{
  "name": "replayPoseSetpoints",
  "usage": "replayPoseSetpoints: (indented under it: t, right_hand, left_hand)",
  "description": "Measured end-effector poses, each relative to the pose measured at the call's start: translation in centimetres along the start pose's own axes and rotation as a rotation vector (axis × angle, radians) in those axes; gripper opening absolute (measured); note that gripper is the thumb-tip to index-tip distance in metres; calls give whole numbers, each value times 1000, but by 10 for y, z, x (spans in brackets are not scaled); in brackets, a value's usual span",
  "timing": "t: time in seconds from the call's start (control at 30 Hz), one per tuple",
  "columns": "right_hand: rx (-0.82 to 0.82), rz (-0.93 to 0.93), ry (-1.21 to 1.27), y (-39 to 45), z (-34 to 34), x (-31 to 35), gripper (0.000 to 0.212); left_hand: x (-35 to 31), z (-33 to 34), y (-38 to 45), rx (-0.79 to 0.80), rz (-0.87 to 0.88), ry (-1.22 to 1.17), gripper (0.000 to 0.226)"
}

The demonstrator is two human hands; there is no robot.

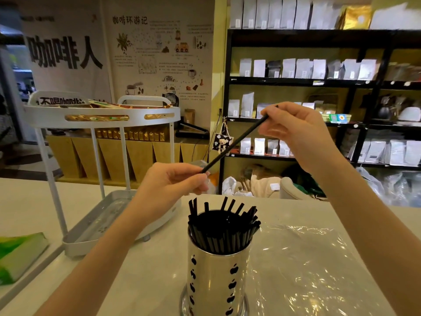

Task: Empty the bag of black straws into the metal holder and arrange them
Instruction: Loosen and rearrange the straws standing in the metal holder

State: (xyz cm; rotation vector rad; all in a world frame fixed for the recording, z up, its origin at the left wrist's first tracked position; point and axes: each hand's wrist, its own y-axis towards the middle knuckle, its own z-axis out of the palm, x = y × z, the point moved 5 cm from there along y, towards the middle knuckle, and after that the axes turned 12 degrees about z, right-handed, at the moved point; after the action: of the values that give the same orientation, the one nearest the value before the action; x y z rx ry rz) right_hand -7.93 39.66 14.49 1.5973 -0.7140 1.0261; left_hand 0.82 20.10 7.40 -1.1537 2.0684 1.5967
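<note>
Two bare forearms, no sleeves, unadorned hands

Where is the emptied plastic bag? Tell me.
In the head view, the clear plastic bag lies flat on the white counter, right of the metal holder with its black straws.

Wall: a big poster (157,53) is hanging on it.
Shelves (319,80): black ones are standing at the right, holding pale bags.
Rack (100,115): a white one is sitting on the counter (27,201).
</note>
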Motion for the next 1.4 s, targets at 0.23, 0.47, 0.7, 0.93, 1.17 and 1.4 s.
replayPoseSetpoints:
  t: [0.23,0.47,0.7,0.93,1.17,1.4]
  right_hand:
    - [162,159,147,-14,2,-21,12]
    - [529,274,-240,-31,35,-54,11]
    - [547,241,-339,-32,51,-61,11]
    - [509,146,-361,-31,62,-63,10]
    - [590,61,-553,-30,85,-66,21]
    - [793,119,-870,-27,108,-69,28]
  left_hand:
    - [-13,-42,12,-299,-12,-215,18]
    - [-37,-59,28,-411,97,-24,39]
    - [-40,-13,19,-113,150,54,38]
    - [-18,22,0,145,169,195,21]
    - [-2,25,-13,216,87,161,16]
    - [0,16,-13,174,33,1,33]
